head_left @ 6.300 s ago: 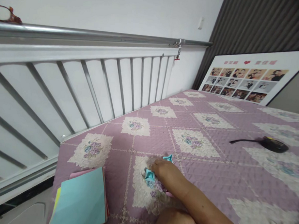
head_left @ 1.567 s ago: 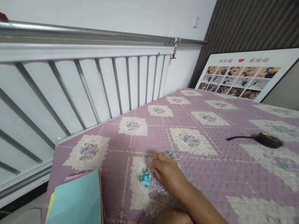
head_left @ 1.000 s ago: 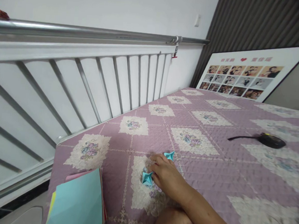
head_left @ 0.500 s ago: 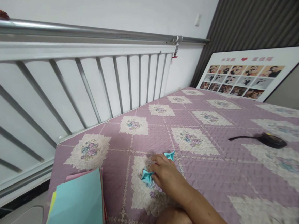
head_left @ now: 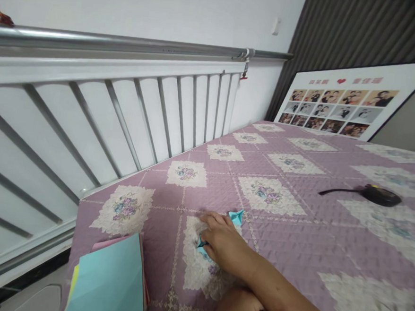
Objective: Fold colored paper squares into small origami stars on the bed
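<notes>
My right hand (head_left: 223, 242) reaches in from the lower right, palm down over the bed cover. Its fingers bend round a small light-blue folded paper piece (head_left: 201, 244), which they partly cover. Just beyond the knuckles lies a second light-blue folded paper piece (head_left: 236, 217), its pointed corners raised. My left hand (head_left: 239, 309) is at the bottom edge, curled and tucked below the right forearm. Whatever it may hold is out of sight. A stack of coloured paper sheets (head_left: 110, 279), light blue on top with pink and yellow edges showing, lies at the lower left.
The purple floral bed cover (head_left: 212, 184) spreads beneath everything. A black object with a strap (head_left: 382, 195) lies at the right. A white radiator (head_left: 160, 119) and metal pipe (head_left: 130, 45) run along the left wall. A framed photo board (head_left: 372, 89) leans at the back.
My right hand has shifted slightly left, and its fingers now cover more of the nearer paper piece. My left hand stays almost where it was.
</notes>
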The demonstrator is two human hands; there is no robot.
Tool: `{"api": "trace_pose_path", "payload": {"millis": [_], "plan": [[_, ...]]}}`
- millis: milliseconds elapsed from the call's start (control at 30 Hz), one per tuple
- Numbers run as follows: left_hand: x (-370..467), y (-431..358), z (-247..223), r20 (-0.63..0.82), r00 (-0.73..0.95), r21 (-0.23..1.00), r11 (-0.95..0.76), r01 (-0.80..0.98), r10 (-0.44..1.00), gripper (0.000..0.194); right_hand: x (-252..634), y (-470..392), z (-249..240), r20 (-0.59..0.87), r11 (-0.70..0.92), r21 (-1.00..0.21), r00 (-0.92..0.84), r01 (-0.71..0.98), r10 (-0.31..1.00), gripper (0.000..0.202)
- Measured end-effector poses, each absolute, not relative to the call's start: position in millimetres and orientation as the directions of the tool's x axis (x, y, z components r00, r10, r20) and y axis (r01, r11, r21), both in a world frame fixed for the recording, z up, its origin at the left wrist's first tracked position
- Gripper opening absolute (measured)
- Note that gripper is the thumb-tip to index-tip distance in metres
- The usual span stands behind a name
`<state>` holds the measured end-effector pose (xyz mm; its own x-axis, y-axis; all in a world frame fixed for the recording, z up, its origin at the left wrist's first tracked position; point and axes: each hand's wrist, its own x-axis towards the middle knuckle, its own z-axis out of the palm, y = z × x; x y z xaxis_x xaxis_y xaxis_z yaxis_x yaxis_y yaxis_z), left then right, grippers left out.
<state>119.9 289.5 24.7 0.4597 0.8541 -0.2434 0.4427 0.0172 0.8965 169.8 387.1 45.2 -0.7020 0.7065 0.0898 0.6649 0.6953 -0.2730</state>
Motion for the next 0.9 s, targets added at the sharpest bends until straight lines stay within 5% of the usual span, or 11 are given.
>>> {"api": "trace_pose_path", "payload": {"millis": [900], "plan": [[111,287,50,-0.222,0.408,0.942,0.086,0.325,0.886,0.032,159,391,44,0.022,0.72,-0.206,-0.733,0.662,0.68,0.018]]}}
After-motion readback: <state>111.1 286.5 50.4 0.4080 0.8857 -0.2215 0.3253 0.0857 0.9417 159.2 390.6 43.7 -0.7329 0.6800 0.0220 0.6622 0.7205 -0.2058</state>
